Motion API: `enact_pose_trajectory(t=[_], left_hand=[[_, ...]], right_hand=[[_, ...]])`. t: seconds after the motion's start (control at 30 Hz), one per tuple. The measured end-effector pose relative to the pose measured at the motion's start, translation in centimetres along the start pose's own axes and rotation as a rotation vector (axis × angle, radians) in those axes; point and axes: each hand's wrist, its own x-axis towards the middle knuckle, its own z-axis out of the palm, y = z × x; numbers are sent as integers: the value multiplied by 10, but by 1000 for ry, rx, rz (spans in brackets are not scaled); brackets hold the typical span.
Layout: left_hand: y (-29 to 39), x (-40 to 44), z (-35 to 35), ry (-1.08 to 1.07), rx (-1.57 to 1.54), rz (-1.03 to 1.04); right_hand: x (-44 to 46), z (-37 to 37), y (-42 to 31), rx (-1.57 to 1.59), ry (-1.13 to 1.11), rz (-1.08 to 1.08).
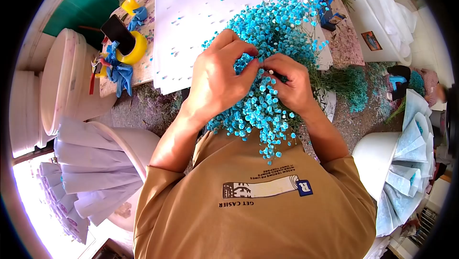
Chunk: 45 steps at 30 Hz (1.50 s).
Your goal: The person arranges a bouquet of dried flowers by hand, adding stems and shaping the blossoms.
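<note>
A big bunch of blue-dyed baby's breath (282, 22) lies over the front edge of the table, its lower sprays hanging against my shirt. My left hand (221, 70) is closed in a pinch at the bunch's middle, thumb and forefinger together. Close by on the right, my right hand (290, 81) also pinches among the blossoms, with its fingertips nearly touching the left ones. Both seem to grip thin sprigs of the flowers, though the exact stems are hidden behind the fingers. Green stems show beyond my right wrist.
White paper sheets (186, 34) dotted with blue petals cover the table. At left stand a phone (118, 34) and a yellow tape roll (136, 48); a blue tape dispenser (326, 12) sits at right. Bins with wrapped bunches (98, 163) flank me. Another person (432, 89) is at far right.
</note>
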Motion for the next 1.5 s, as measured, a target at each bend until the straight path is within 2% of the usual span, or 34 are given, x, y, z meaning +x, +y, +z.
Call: enact_pose_trajectory(t=[0.3, 0.4, 0.5, 0.6, 0.73, 0.83, 0.9, 0.97, 1.03, 1.07, 1.1, 1.17, 1.23, 1.37, 1.4, 1.47, 1.5], left_hand=[[-2, -2, -3, -27, 7, -33], [4, -3, -8, -6, -59, -110], [7, -5, -11, 26, -150, -22], [14, -8, -3, -41, 44, 175], [13, -14, 6, -50, 227, 187], [16, -23, 6, -62, 157, 230], [25, -34, 1, -8, 16, 369], [21, -44, -9, -108, -266, 305], [12, -50, -26, -112, -459, 125], [1, -55, -26, -70, -662, -5], [-11, -55, -25, -5, -842, -103], [-25, -45, -44, -83, -1044, -475], [-37, -33, -38, -92, -905, -550], [-45, -19, -12, -119, -181, -192], [-48, -17, -5, -117, -184, -193], [-60, -16, 9, -58, 81, 5], [-64, -15, 13, -60, 79, 3]], right_hand=[[0, 2, -2, -41, -14, -34], [0, 2, -2, -44, 0, -39], [1, 2, -4, -77, -2, -49], [1, 4, 0, -70, -1, -29], [1, 3, -5, -102, 4, -3], [0, 1, -5, -95, -39, -5], [0, 2, -10, -135, 8, -81], [-6, 0, -2, -88, 4, -125], [-11, -8, -5, -28, -84, -31], [-16, -11, -8, -18, -102, 77], [-17, -12, -9, -17, -114, 76], [-18, -13, -11, -57, -88, -21], [-17, -10, -8, -22, -82, -44], [-15, -3, -9, -46, -56, -39], [-17, -1, -8, -22, -42, -22], [-18, -1, -7, -20, -46, -8], [-18, -1, -6, -20, -46, -5]])
